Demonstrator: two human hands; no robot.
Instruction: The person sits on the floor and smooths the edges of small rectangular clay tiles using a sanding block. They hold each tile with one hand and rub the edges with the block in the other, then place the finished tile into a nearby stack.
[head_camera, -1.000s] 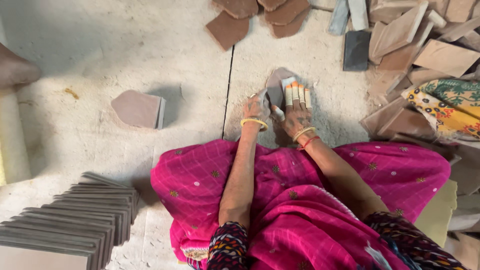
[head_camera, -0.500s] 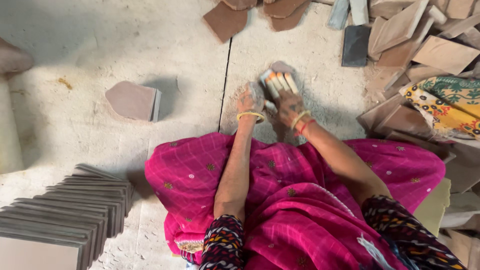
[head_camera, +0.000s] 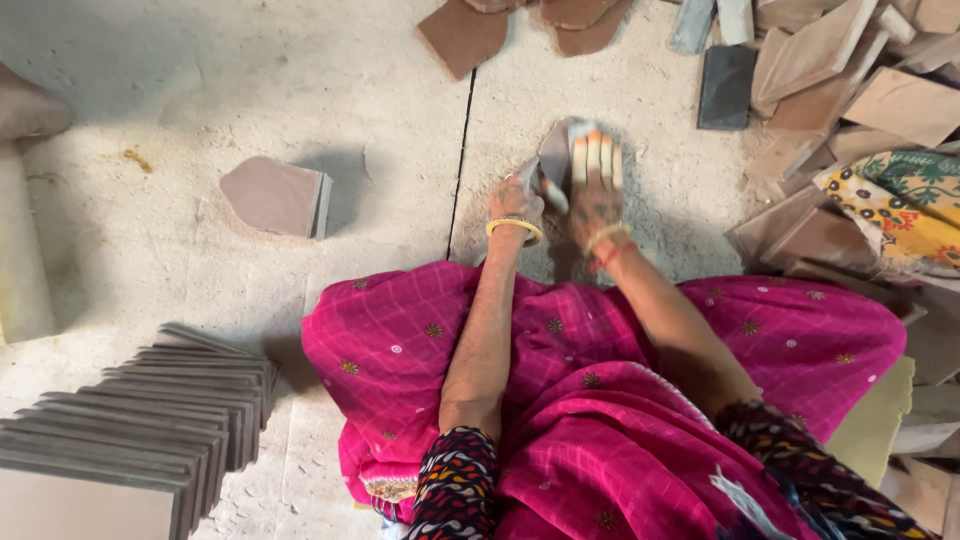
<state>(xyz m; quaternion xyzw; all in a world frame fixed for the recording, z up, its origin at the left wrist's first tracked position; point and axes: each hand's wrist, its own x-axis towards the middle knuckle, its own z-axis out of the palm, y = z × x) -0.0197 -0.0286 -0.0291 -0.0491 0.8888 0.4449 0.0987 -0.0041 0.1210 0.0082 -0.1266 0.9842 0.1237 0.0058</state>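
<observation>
Head view: both hands (head_camera: 560, 195) grip a stone piece (head_camera: 556, 150).

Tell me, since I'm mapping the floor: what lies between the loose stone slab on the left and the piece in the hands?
In the head view, only dusty floor with a dark joint line separates slab from held piece.

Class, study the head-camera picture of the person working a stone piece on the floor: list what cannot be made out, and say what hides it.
- Stone piece, head view: its far face and outline are covered by the right hand.
- Left hand: whatever it grips is too small and hidden by the fingers.
- Stack of tiles: cut off by the bottom and left edges.
- Patterned cloth: cut off by the right edge.
</observation>
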